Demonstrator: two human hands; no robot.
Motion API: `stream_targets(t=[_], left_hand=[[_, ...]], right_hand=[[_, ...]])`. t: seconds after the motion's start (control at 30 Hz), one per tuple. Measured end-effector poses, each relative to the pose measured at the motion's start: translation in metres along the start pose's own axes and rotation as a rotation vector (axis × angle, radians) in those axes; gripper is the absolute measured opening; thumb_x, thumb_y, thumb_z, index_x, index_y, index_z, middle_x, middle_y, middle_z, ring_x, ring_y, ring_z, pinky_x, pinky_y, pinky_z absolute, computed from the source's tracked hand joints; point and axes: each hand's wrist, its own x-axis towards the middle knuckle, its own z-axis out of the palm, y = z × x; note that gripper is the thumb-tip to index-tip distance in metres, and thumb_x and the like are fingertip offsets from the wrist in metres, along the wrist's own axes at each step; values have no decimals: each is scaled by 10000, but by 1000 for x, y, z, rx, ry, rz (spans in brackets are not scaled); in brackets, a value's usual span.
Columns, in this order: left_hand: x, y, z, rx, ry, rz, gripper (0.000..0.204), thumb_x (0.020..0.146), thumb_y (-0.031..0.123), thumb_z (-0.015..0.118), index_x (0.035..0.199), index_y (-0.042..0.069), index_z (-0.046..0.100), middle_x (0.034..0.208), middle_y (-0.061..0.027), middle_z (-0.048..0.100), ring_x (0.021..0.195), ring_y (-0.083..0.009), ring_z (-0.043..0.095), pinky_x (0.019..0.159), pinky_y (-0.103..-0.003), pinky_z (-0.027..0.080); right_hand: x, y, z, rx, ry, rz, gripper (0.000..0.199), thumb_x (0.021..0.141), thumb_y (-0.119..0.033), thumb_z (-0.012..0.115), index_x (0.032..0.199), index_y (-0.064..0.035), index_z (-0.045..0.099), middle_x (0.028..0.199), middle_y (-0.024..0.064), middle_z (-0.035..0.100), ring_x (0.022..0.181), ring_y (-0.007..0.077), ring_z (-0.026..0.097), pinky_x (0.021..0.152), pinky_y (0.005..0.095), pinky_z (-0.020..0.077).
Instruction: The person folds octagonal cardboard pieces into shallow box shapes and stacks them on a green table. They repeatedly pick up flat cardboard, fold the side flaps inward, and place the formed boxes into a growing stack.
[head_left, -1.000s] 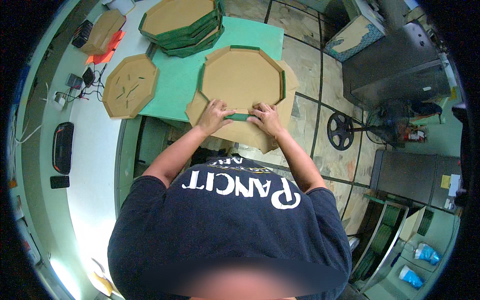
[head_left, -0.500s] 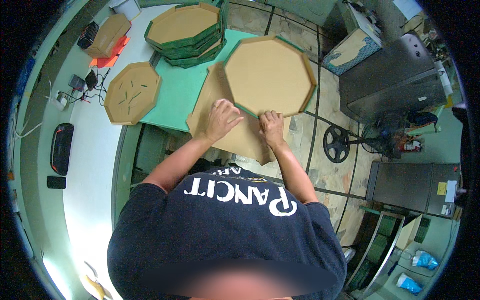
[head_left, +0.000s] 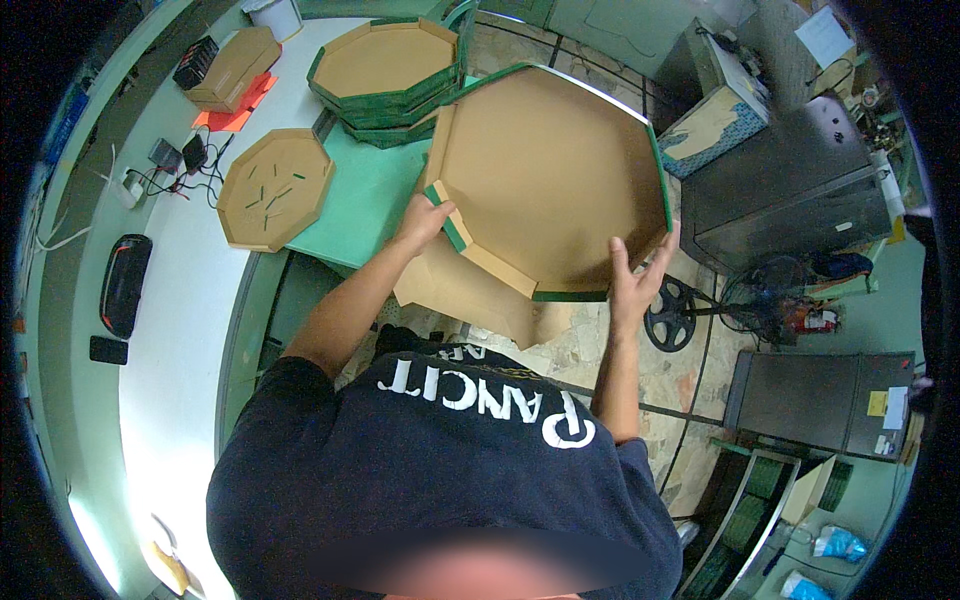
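Note:
A large eight-sided cardboard tray (head_left: pixel 550 160), brown inside with green outer sides, is held up and tilted in front of me. My left hand (head_left: pixel 424 222) grips its near left rim, where a flap of the side wall leans out of line. At the near right corner my right hand (head_left: pixel 638 275) has its thumb at the inner side and its fingers round the outside. Beneath the tray a flat sheet of brown cardboard (head_left: pixel 465 295) lies on the green table (head_left: pixel 365 185) and juts past its near edge.
Several similar trays are stacked (head_left: pixel 385 60) at the back. A smaller cardboard tray (head_left: pixel 275 190) with thin green strips in it sits to the left, by black cables (head_left: pixel 175 180) on the white counter (head_left: pixel 185 370). A black fan (head_left: pixel 672 313) stands to the right.
The large tray has been lifted off the table and tilted, coming nearer and to the right. My right hand has moved right to its corner; my left hand now grips its left rim.

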Motion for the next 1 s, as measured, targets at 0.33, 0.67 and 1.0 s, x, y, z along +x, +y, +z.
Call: stream_targets(t=[0.33, 0.67, 1.0], left_hand=[[-5, 25, 1, 309, -18, 69, 352, 774, 241, 674, 1038, 9, 657, 942, -130, 694, 868, -258, 672, 758, -376, 522], [7, 28, -75, -505, 425, 52, 480, 1002, 414, 466, 1146, -16, 622, 981, -63, 649, 810, -159, 603, 741, -317, 481], [27, -27, -261, 653, 821, 103, 424, 866, 396, 647, 1192, 126, 623, 1067, -111, 636, 1064, -301, 591, 889, -471, 473]], right_hand=[[-9, 29, 8, 254, -10, 315, 531, 957, -308, 576, 1332, 52, 467, 1304, 143, 543, 1178, 245, 508, 1035, 347, 355], [4, 56, 101, 729, -134, 682, 533, 963, -476, 526, 1226, -13, 530, 1113, 91, 596, 996, 207, 597, 847, 355, 508], [93, 13, 300, 1026, -228, 731, 316, 987, -315, 512, 1177, -63, 508, 1101, 72, 589, 1024, 211, 589, 833, 385, 519]])
